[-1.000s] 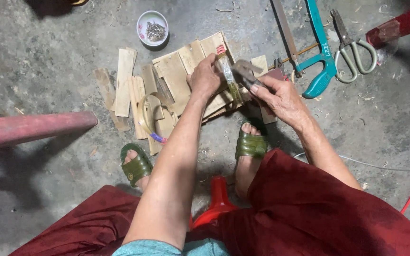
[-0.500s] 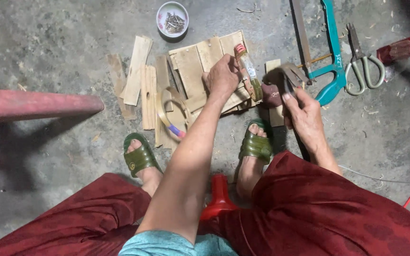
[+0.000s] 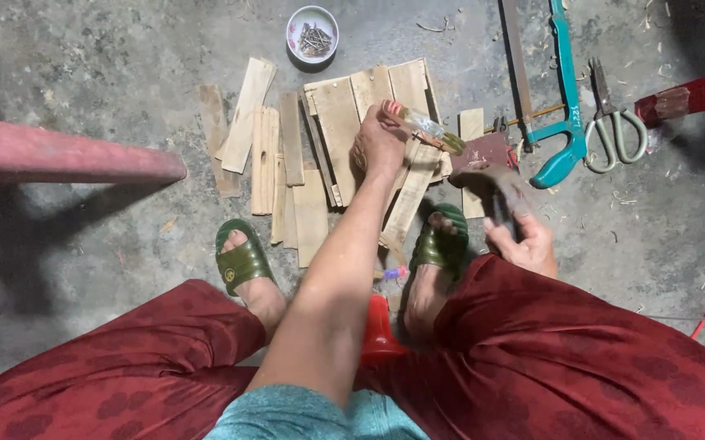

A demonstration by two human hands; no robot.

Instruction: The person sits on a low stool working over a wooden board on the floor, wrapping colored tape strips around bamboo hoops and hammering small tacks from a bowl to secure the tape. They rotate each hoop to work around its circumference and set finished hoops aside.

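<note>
My left hand (image 3: 377,140) reaches out over a set of joined wooden slats (image 3: 344,122) on the concrete floor. It grips a small clear bottle (image 3: 419,125) with a red cap and a yellow-green tip pointing right. My right hand (image 3: 525,241) is pulled back by my right knee. It holds the handle of a dark, rusty hammer (image 3: 487,173), whose head hangs over the slats' right edge. Loose wooden strips (image 3: 264,147) lie to the left of the joined slats.
A white bowl of nails (image 3: 312,34) sits beyond the slats. A teal hacksaw (image 3: 566,122) and metal shears (image 3: 613,126) lie at the right. Red bars cross at the left (image 3: 59,155) and top right (image 3: 695,94). My feet in green sandals (image 3: 242,261) flank a red stool (image 3: 377,330).
My right hand has drawn back from the bottle toward my knee, with the hammer in it. My left hand stays over the slats with the bottle.
</note>
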